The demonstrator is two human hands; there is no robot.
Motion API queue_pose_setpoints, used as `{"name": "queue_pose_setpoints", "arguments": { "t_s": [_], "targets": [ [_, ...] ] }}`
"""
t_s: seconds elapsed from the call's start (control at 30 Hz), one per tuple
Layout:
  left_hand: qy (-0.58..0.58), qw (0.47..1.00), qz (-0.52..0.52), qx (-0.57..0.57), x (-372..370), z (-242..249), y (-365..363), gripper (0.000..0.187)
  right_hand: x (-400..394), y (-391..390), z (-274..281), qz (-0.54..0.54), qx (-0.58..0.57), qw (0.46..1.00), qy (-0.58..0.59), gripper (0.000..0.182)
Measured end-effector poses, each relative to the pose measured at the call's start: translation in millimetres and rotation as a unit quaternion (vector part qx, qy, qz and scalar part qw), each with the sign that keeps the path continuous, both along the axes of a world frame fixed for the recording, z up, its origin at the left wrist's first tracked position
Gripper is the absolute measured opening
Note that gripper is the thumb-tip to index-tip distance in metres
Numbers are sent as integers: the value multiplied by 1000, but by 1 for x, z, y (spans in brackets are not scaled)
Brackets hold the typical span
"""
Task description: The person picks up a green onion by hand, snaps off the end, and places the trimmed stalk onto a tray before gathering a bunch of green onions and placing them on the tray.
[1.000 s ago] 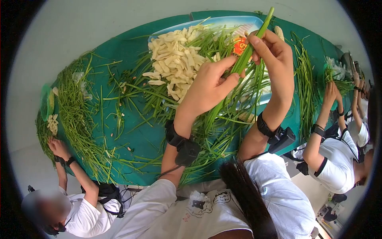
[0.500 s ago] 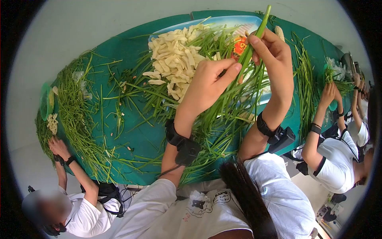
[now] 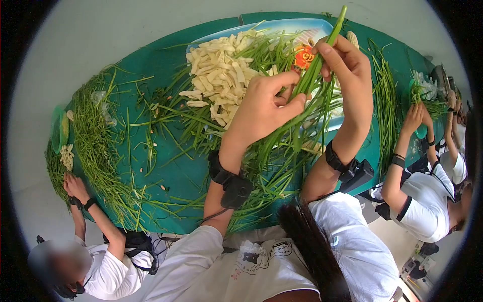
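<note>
Pinching green stems [image 3: 313, 74], the right hand [image 3: 348, 68] seems to hold them straight for the left hand [image 3: 261, 108], curled close beside it, maybe gripping, I can't tell.

The stalks [image 3: 316, 69] between the fingers [image 3: 330, 55] are bright green. Just past the fingers, the tray [image 3: 302, 23] has a pale blue rim and a red-orange flower [image 3: 305, 57] with yellow lines. Left of them, the strips [image 3: 221, 70] are cream. Nearer the body, the shirt [image 3: 201, 261] is white with black cartoon prints [image 3: 254, 257].
</note>
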State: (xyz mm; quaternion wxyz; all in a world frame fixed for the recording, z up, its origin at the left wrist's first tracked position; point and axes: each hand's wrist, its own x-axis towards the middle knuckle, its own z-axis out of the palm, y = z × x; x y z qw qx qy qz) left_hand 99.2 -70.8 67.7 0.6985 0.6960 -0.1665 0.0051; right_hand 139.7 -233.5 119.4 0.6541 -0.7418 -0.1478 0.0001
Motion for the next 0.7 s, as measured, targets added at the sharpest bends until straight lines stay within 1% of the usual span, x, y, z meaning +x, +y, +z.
{"name": "queue_pose_setpoints", "arguments": {
  "t_s": [0.1,0.23,0.3,0.33,0.4,0.43,0.5,0.53,0.6,0.7],
  "targets": [
    [-19,1000,12,13,-1,6,0,15,1,3,-1,-12,30,999,-11,21],
    [-3,1000,16,26,-3,11,1,16,0,4,-1,-3,40,999,4,22],
    [-7,997,18,75,-3,16,3,17,0,3,0,-2,37,999,-5,21],
    [-7,997,18,75,-3,14,2,17,0,3,0,-2,37,999,-5,21],
    [9,999,26,-42,-3,9,-3,18,-1,1,1,-17,15,1000,1,21],
    [9,999,26,-43,-3,8,-4,18,-1,2,2,-17,15,1000,1,21],
    [30,996,27,-82,-2,6,-5,20,-2,4,2,-38,41,998,-17,20],
    [30,996,27,-82,-2,5,-4,20,-2,4,2,-38,41,998,-17,20],
    [15,999,9,-38,0,2,0,20,-1,4,2,-40,36,998,-17,20],
    [22,999,2,-29,0,3,0,19,-1,4,2,-46,38,998,-16,20]
  ]
}}
